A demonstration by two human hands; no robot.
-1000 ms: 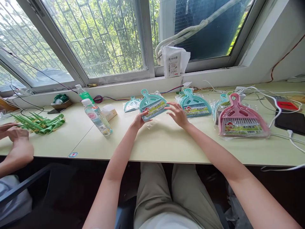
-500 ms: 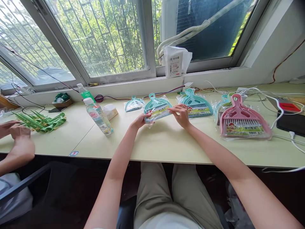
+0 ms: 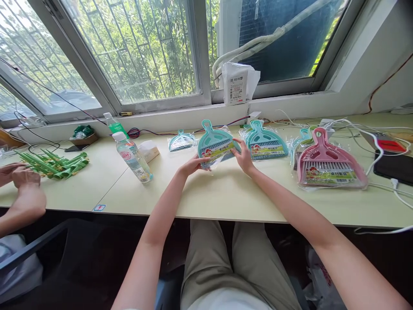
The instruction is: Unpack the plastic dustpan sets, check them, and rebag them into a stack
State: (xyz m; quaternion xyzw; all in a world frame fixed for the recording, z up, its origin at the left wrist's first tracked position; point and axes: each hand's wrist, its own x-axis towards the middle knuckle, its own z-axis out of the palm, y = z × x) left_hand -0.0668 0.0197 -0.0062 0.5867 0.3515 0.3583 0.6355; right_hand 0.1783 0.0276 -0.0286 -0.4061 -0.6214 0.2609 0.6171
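A teal mini dustpan-and-brush set (image 3: 215, 145) in a clear plastic bag is held just above the pale green table (image 3: 226, 193). My left hand (image 3: 193, 165) grips its lower left corner. My right hand (image 3: 242, 156) grips its right edge. Both arms reach forward from my lap. Another bagged teal set (image 3: 265, 140) lies just to the right, and a smaller bagged teal one (image 3: 181, 141) lies to the left.
A pink bagged dustpan set (image 3: 325, 161) lies at the right beside white cables (image 3: 371, 142) and a black phone (image 3: 393, 165). A water bottle (image 3: 133, 157) stands at the left by a tissue pack (image 3: 149, 150). Another person's hands (image 3: 19, 185) rest near green folded strips (image 3: 54, 164).
The teal set has shifted right and turned more upright in my hands. My right hand moved from above the bag to its right edge.
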